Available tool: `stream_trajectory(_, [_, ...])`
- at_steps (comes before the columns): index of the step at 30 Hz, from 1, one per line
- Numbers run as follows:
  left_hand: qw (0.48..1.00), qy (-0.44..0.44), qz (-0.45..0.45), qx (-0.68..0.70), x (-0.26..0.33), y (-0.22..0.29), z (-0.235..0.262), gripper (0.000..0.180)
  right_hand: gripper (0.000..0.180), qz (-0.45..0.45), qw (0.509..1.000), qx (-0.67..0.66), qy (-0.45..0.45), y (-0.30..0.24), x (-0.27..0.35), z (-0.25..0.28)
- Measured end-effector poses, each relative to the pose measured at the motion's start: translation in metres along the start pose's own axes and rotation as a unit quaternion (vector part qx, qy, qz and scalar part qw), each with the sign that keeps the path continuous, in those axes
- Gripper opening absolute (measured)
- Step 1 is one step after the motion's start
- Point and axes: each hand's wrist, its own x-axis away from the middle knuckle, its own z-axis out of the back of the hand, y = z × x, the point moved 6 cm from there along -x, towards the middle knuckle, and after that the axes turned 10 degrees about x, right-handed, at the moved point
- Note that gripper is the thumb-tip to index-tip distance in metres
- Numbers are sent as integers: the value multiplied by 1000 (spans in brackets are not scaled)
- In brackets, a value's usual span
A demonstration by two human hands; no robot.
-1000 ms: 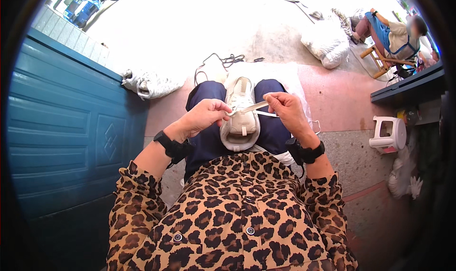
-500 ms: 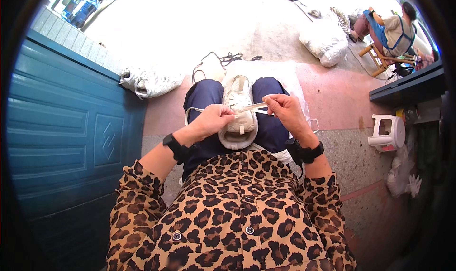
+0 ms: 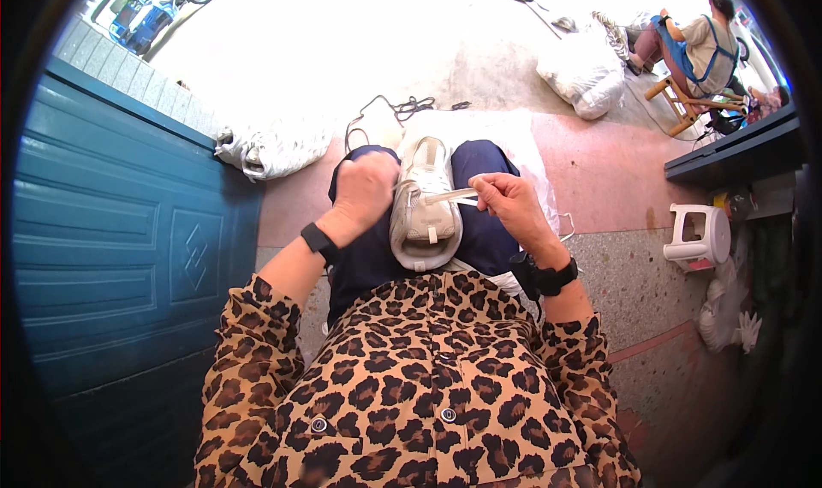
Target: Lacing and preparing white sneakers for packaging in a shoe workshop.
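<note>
Since half a second ago, the left hand has slid off the lace to the left flank of the shoe, and the right hand has drawn back slightly to the right. A pale grey and white sneaker lies on the person's lap, between the two hands, toe pointing away. The left hand's fingers are curled closed against the shoe's left side, touching it. The right hand's thumb and forefinger pinch a flat white shoelace, which runs taut leftward from the fingertips to the eyelets. Both wrists wear dark watches. Beyond the fingers, a white sack lies by a blue door; to the right stands a small white stool.
</note>
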Motion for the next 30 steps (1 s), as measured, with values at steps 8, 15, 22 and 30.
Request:
stream_trajectory(8, [757,-99,325,558,26,-18,-2,17,22,-23,999,-26,2,4,-1,-1])
stream_trajectory(15, [863,-93,280,410,30,10,-10,17,23,0,999,-43,13,-5,-2,-1])
stream_trajectory(22, [910,-45,257,321,27,9,-23,20,22,13,998,-56,27,-7,0,-1])
stream_trajectory(30, [877,-73,235,412,23,12,-34,16,20,85,996,-37,4,-36,-14,-16])
